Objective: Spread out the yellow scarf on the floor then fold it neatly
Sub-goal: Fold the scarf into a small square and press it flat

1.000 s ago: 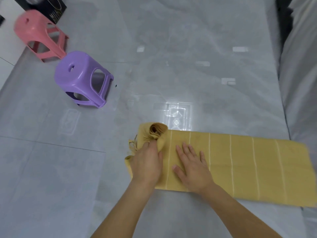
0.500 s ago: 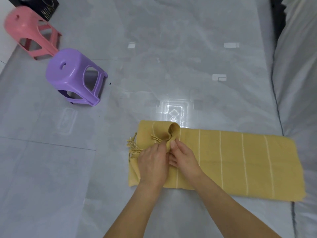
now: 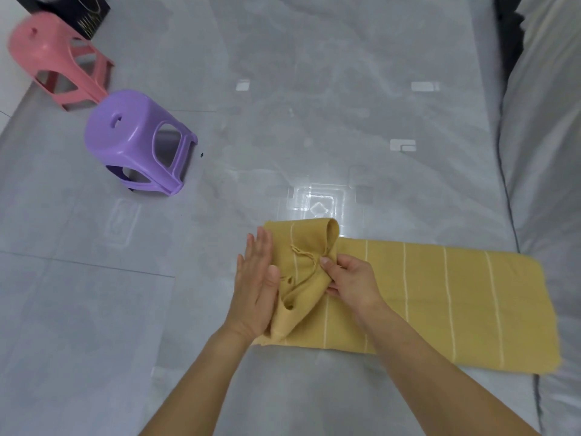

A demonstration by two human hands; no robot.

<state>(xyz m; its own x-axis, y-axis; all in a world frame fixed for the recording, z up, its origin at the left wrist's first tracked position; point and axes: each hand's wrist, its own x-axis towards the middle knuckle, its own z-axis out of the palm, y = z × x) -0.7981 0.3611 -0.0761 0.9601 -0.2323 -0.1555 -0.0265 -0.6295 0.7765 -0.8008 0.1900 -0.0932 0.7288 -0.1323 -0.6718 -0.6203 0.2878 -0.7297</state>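
Observation:
The yellow scarf (image 3: 440, 297), with thin white stripes, lies as a long folded band on the grey tiled floor, running off to the right. Its left end is lifted and bunched into a loose fold, with the fringe showing on top. My left hand (image 3: 257, 284) stands on edge with straight fingers, pressing against the left side of that bunched end. My right hand (image 3: 349, 281) pinches the raised fold from the right, thumb on top near the fringe.
A purple plastic stool (image 3: 138, 143) stands on the floor to the far left, a pink stool (image 3: 59, 61) behind it near a black box (image 3: 85, 11). Grey fabric-covered furniture (image 3: 547, 152) runs along the right edge, close to the scarf's right end.
My left hand has let go of the scarf's end and now stands flat against its left side. The bunched end has been drawn over to the right, held by my right hand.

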